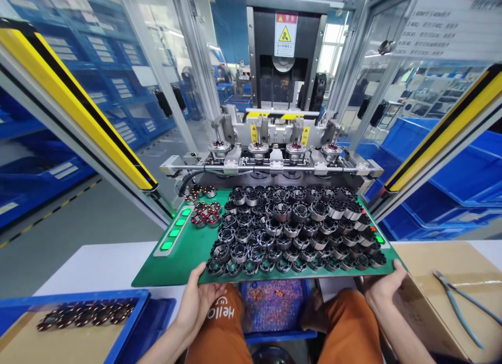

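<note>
A flat green tray (pixel 204 278) loaded with several rows of dark metal ring-shaped motor parts (pixel 290 233) rests on the green work surface (pixel 184 259) in front of a machine. My left hand (pixel 198 296) grips the tray's near left edge, thumb on top. My right hand (pixel 386 286) grips the near right corner the same way. A small cluster of copper-wound stators (pixel 204 213) lies on the work surface to the tray's left.
The machine holds a row of fixtures (pixel 274 150) with parts seated, behind yellow light curtains (pixel 78 102). Green buttons (pixel 174 232) line the left. A blue bin with wound stators (pixel 84 316) sits near left; pliers (pixel 457 301) lie on a cardboard box at right. A blue scrap bin (pixel 274 306) sits between my knees.
</note>
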Motion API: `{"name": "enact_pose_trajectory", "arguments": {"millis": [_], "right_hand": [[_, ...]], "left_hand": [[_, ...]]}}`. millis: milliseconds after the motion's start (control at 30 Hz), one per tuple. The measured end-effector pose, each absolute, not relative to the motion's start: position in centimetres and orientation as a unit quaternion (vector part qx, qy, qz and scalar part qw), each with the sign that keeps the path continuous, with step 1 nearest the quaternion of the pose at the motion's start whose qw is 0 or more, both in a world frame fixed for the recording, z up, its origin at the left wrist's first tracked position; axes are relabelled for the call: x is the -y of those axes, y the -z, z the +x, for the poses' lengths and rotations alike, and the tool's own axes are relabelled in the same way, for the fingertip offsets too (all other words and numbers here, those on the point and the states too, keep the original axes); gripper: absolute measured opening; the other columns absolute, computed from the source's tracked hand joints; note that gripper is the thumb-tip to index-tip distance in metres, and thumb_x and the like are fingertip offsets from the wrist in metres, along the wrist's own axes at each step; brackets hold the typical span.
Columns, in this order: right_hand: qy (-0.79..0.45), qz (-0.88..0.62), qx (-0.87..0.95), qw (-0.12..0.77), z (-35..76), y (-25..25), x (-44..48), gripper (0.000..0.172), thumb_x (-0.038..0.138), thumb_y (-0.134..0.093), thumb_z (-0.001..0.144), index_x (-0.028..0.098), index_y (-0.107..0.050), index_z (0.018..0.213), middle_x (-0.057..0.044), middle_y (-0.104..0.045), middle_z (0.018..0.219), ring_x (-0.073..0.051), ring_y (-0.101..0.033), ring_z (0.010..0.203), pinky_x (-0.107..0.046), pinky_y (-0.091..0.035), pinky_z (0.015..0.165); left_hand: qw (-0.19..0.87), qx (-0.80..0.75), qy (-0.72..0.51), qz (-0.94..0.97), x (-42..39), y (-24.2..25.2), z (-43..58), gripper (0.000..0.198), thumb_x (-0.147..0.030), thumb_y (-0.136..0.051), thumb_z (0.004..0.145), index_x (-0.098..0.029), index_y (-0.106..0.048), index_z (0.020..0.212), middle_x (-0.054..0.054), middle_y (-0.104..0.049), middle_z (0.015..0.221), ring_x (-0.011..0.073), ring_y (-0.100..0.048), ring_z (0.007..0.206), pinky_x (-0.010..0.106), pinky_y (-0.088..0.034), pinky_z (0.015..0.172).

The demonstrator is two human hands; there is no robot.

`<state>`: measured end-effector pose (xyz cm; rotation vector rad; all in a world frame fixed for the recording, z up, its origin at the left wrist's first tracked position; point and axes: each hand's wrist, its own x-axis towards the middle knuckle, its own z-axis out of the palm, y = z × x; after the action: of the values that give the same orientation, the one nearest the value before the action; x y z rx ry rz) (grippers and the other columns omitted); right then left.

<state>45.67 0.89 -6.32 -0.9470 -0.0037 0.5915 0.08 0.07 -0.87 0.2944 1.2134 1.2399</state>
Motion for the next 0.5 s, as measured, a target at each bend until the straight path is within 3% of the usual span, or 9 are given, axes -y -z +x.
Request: {"name": "enact_pose_trajectory", "arguments": {"millis": [200,500], "right_hand": [[-0.281,-0.456,0.012,0.845,45.44,6.11,-0.77,0.051,0.058,-0.081,0.067,0.023,-0.076,0.103,0.002,-0.073,0.087,-0.016,-0.058,0.068,-0.027,-0.054,0.057],[-0.278,-0.463,0.008,0.842,45.22,5.71,-0.82,0.049,0.059,-0.08,0.064,0.024,-0.073,0.096,0.004,-0.069,0.083,-0.015,-0.057,0.069,-0.026,-0.054,0.058]], "left_hand": [[0.64,-0.53,-0.54,0.131,-0.13,0.76,0.14,0.034,-0.054,-0.078,0.076,-0.023,-0.067,0.086,0.003,-0.07,0.072,0.0213,-0.057,0.064,0.035,-0.058,0.063],[0.64,-0.529,-0.539,0.141,-0.08,0.94,0.01,0.032,-0.053,-0.077,0.079,-0.023,-0.066,0.083,0.003,-0.068,0.071,0.0208,-0.055,0.063,0.034,-0.056,0.061]]}}
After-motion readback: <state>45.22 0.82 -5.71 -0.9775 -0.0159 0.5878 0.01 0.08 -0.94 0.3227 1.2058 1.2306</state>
